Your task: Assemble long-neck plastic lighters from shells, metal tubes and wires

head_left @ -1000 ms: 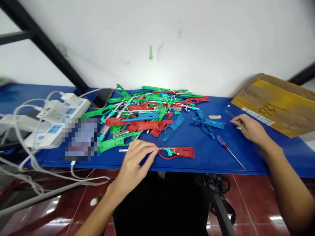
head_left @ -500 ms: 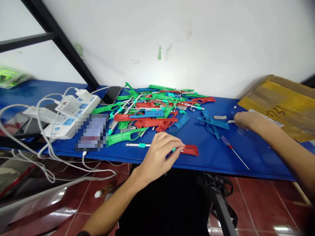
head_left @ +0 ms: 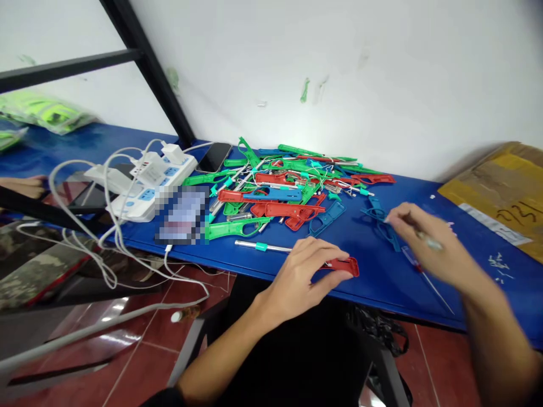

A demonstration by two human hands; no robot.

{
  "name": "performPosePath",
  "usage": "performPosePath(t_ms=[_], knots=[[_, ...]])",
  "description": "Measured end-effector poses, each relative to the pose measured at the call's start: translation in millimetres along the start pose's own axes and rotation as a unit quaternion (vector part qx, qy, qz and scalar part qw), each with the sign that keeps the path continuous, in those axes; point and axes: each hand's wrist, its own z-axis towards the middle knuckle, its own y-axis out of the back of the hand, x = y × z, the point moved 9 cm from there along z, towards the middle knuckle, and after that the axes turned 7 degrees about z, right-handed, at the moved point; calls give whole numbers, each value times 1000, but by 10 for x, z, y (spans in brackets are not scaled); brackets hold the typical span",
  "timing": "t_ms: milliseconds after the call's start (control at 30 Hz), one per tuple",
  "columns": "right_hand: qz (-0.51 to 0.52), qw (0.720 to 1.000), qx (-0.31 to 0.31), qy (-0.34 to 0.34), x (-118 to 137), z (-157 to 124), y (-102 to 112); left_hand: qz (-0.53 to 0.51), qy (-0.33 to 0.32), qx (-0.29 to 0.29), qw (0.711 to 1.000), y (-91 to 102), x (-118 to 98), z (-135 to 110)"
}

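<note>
My left hand (head_left: 311,271) is closed on a red plastic lighter casing half (head_left: 350,265) near the table's front edge, thumb below and fingers above. From under that hand a metal tube with a green collar (head_left: 262,246) reaches to the left along the table. My right hand (head_left: 428,243) is raised over the table, slightly blurred, with its fingertips pinched. A small pale, see-through piece (head_left: 433,243) lies within its curled fingers. Under and beside it are blue casing parts (head_left: 392,237) and a screwdriver (head_left: 411,260) with a clear and red handle.
A heap of green, red and blue casing halves, tubes and wires (head_left: 288,209) covers the middle back. Left are a power strip (head_left: 144,203) with cables and a pixelated phone (head_left: 182,215). Right are a cardboard box (head_left: 504,192) and several small screws (head_left: 498,263).
My right hand has moved left from beside the box, carrying the small pale piece. My left hand now grips the red casing half further along. The view has shifted left.
</note>
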Motion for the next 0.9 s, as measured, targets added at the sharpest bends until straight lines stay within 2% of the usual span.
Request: performPosePath(t_ms=[33,67,133,200,300,400,533,600,667,767,833,900], knots=[[105,994,-34,18,235,-187,-118,-3,9,-15,1000,-8,8,-29],[189,981,-39,9,407,-355,-290,-6,17,-33,999,-11,14,-56],[326,945,-16,-18,671,-588,-665,-13,19,-70,997,5,15,-102],[414,908,23,-59,796,-680,-983,-17,8,-103,995,45,10,-128],[479,872,47,-89,816,-645,-1179,-1,-1,-122,993,105,45,-125],[485,868,48,-94,783,-566,-1165,29,-11,-114,993,143,77,-90],[439,893,56,-84,746,-514,-1077,47,8,-111,993,188,120,-44],[400,913,33,-69,671,-505,-979,3,35,-106,994,183,161,-33],[365,929,7,-52,575,-514,-879,-85,73,-89,990,127,223,-36],[367,930,23,-11,523,-559,-828,-254,149,-43,955,-51,347,-71],[390,920,37,34,570,-593,-822,-355,195,3,914,-203,404,-102],[404,911,15,77,620,-609,-805,-420,231,53,876,-334,428,-132]])
